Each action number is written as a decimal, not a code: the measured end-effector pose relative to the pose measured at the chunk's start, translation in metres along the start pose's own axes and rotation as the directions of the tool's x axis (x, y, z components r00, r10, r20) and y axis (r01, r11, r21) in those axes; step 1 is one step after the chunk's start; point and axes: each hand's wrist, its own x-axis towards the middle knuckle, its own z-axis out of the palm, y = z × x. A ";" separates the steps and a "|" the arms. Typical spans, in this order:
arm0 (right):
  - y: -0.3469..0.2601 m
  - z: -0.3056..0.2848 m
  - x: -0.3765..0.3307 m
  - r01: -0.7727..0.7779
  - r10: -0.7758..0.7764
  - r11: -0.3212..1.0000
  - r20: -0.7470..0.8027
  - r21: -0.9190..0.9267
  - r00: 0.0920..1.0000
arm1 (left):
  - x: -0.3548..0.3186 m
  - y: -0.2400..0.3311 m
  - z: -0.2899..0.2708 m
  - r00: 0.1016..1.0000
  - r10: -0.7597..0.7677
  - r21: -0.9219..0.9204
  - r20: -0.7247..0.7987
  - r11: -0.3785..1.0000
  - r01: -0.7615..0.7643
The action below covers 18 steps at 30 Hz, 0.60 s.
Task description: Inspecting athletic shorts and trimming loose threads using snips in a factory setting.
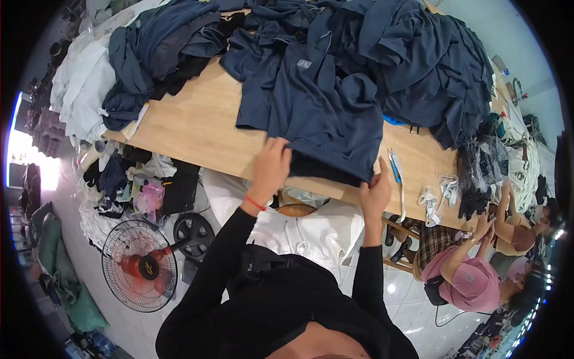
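Observation:
A navy hoodie (pixel 326 113) with a small grey patch lies on the wooden table, its hem toward me. My left hand (pixel 273 167) is closed on the left corner of the hem, thumb and fingers pinching the cloth. At the right corner my right hand (pixel 375 190) grips the hem between thumb and fingers. Between my hands the darker inside of the hem shows along the table's front edge. Blue-handled thread snips (pixel 394 166) lie just right of the hoodie, beside a narrow white strip (pixel 402 200).
Large heaps of navy garments (pixel 418 66) cover the far side of the table (pixel 191 119). White cloth (pixel 86 90) hangs at the far left. A standing fan (pixel 140 266) is on the floor to my left. Co-workers, one in a pink top (pixel 463 278), sit at the right.

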 end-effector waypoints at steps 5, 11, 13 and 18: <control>0.000 -0.005 -0.019 -0.027 0.045 0.997 -0.248 0.073 0.968 | -0.021 -0.015 -0.024 0.989 0.033 -0.027 -0.144 0.999 -0.037; 0.000 0.030 -0.039 -0.116 0.182 0.906 -0.128 0.407 0.975 | -0.037 -0.027 -0.023 0.976 -0.084 -0.049 -0.202 0.996 0.076; -0.012 0.024 -0.037 -0.124 0.139 0.877 0.002 0.463 0.990 | -0.030 -0.021 -0.023 0.963 0.182 0.133 -0.198 0.979 -0.158; -0.066 -0.074 -0.004 0.038 -0.002 0.864 -0.073 0.502 0.997 | -0.006 0.039 -0.080 0.959 -0.029 -0.193 -0.282 0.981 -0.028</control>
